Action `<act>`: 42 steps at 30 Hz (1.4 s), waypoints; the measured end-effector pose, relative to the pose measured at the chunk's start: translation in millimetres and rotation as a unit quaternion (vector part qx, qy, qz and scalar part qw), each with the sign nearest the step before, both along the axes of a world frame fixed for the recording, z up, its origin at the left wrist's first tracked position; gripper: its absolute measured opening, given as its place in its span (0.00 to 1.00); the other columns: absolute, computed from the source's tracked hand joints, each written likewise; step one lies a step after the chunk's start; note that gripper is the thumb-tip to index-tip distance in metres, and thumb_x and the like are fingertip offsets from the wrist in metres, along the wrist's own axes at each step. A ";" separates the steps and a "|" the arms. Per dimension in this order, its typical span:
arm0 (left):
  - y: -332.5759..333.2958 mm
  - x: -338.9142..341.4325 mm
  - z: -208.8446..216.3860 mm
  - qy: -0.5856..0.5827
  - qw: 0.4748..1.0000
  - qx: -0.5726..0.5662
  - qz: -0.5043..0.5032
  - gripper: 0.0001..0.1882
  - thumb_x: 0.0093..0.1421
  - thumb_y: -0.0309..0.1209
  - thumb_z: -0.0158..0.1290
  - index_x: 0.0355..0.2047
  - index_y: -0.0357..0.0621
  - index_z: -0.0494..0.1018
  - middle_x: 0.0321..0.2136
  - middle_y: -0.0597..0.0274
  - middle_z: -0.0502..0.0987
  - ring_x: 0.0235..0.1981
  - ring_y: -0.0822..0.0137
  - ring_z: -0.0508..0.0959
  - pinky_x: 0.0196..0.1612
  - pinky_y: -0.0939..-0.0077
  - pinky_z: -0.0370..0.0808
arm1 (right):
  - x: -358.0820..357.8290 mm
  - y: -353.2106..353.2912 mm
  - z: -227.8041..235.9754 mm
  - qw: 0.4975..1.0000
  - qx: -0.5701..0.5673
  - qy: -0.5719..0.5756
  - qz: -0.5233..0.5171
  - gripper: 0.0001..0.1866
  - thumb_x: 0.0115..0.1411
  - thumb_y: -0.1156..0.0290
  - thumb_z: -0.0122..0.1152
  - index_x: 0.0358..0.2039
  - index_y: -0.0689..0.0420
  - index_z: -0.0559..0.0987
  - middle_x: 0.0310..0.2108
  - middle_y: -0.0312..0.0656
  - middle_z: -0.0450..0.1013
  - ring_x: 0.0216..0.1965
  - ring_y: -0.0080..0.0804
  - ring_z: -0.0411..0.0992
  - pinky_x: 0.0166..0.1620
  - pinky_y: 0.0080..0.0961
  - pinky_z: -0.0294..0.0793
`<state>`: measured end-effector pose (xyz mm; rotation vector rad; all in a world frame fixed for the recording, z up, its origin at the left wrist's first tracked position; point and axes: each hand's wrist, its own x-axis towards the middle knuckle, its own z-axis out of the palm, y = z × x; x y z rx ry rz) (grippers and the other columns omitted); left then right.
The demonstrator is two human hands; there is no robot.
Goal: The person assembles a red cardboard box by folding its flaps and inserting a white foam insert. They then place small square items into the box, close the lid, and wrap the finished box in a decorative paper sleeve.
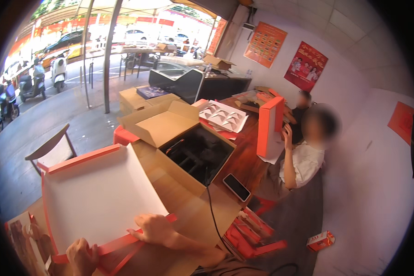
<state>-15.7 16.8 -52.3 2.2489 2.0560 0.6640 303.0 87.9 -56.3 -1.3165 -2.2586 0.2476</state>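
A large folding cardboard box, white inside and red outside, lies on the wooden table at the left with its far flap standing up. At its near edge a red side flap is partly folded. My left hand is closed around the near left part of this flap. Farther right along the same edge, my right hand grips the flap near the box's right corner, thumb pointing left. The undersides of both hands' grips are hidden.
Beside the box is an open brown carton with black contents and a cable. A phone lies to its right. Beyond is a white tray insert. At right a co-worker holds a red box. Flat red pieces lie low at right.
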 end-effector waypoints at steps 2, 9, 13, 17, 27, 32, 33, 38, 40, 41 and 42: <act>-0.3 0.9 -7.8 -0.003 1.000 0.011 0.007 0.16 0.54 0.32 0.65 0.24 0.41 0.67 0.23 0.51 0.72 0.29 0.43 0.75 0.36 0.48 0.68 | 0.3 0.3 6.3 0.998 -0.050 -0.038 0.006 0.25 0.68 0.47 0.64 0.27 0.59 0.75 0.25 0.50 0.77 0.28 0.50 0.80 0.30 0.43 0.79; -0.7 2.1 4.0 -0.012 0.999 0.020 -0.030 0.16 0.53 0.33 0.66 0.24 0.42 0.68 0.24 0.52 0.72 0.30 0.45 0.74 0.36 0.50 0.68 | 4.8 2.4 -6.1 1.000 0.015 -0.010 0.022 0.28 0.70 0.46 0.62 0.24 0.57 0.73 0.25 0.45 0.73 0.28 0.45 0.75 0.32 0.41 0.75; -4.1 -7.8 22.0 0.011 0.997 -0.050 -0.061 0.17 0.61 0.41 0.64 0.28 0.41 0.73 0.30 0.48 0.77 0.36 0.42 0.77 0.40 0.48 0.72 | 4.8 -0.7 -4.2 1.000 0.017 -0.018 0.017 0.27 0.71 0.46 0.61 0.26 0.58 0.74 0.25 0.44 0.72 0.30 0.43 0.74 0.34 0.40 0.75; -3.2 -11.8 38.1 0.020 0.992 -0.072 -0.103 0.16 0.66 0.40 0.61 0.30 0.42 0.74 0.32 0.45 0.79 0.38 0.38 0.78 0.41 0.46 0.73 | 3.8 -1.7 -0.6 0.998 0.010 -0.060 0.016 0.25 0.70 0.46 0.61 0.30 0.57 0.77 0.29 0.43 0.73 0.37 0.41 0.75 0.39 0.39 0.77; -14.7 -18.1 67.3 -0.008 0.981 -0.098 -0.165 0.07 0.62 0.30 0.62 0.39 0.44 0.81 0.34 0.47 0.80 0.38 0.41 0.80 0.42 0.50 0.77 | 1.4 1.2 -15.0 1.000 0.009 0.011 0.020 0.20 0.68 0.51 0.65 0.33 0.57 0.77 0.35 0.43 0.73 0.41 0.43 0.75 0.43 0.39 0.77; -17.8 -22.1 72.9 -0.001 0.977 -0.108 -0.185 0.12 0.58 0.27 0.60 0.43 0.48 0.83 0.33 0.49 0.79 0.38 0.44 0.80 0.41 0.52 0.77 | 4.1 2.8 -14.3 0.999 0.020 0.006 0.048 0.20 0.67 0.52 0.66 0.33 0.58 0.76 0.34 0.43 0.72 0.41 0.43 0.74 0.43 0.40 0.77; -18.6 -21.7 75.7 -0.007 0.976 -0.108 -0.187 0.12 0.58 0.26 0.60 0.44 0.48 0.83 0.33 0.49 0.79 0.37 0.44 0.80 0.41 0.52 0.77 | 4.7 3.4 -16.6 0.998 0.036 0.016 0.052 0.20 0.67 0.52 0.66 0.33 0.58 0.75 0.34 0.43 0.72 0.41 0.43 0.74 0.42 0.40 0.77; -19.3 -25.5 67.8 0.001 0.978 -0.105 -0.178 0.14 0.58 0.26 0.59 0.45 0.47 0.84 0.31 0.51 0.77 0.35 0.46 0.79 0.39 0.53 0.76 | 8.2 2.5 -12.5 0.992 0.086 0.017 0.093 0.22 0.64 0.50 0.69 0.32 0.57 0.76 0.36 0.42 0.71 0.41 0.42 0.73 0.41 0.38 0.75; -21.2 -28.9 61.1 -0.008 0.980 -0.090 -0.175 0.14 0.60 0.26 0.58 0.46 0.47 0.84 0.31 0.51 0.77 0.35 0.46 0.79 0.38 0.54 0.76 | 10.0 1.4 -8.9 0.987 0.102 0.013 0.124 0.22 0.62 0.50 0.69 0.32 0.57 0.76 0.36 0.42 0.71 0.40 0.42 0.73 0.40 0.37 0.74; -21.4 -29.9 59.0 -0.013 0.981 -0.082 -0.174 0.14 0.60 0.26 0.58 0.46 0.47 0.84 0.31 0.51 0.77 0.34 0.46 0.79 0.38 0.55 0.76 | 10.7 1.6 -9.2 0.984 0.107 0.007 0.142 0.21 0.62 0.51 0.70 0.32 0.57 0.76 0.36 0.42 0.71 0.40 0.41 0.72 0.40 0.37 0.74; -21.4 -30.7 57.6 -0.008 0.981 -0.076 -0.178 0.14 0.61 0.26 0.58 0.46 0.46 0.84 0.31 0.51 0.77 0.33 0.46 0.78 0.37 0.55 0.76 | 10.8 1.9 -9.7 0.981 0.112 0.001 0.160 0.21 0.61 0.51 0.70 0.32 0.57 0.76 0.37 0.42 0.71 0.40 0.41 0.72 0.40 0.37 0.74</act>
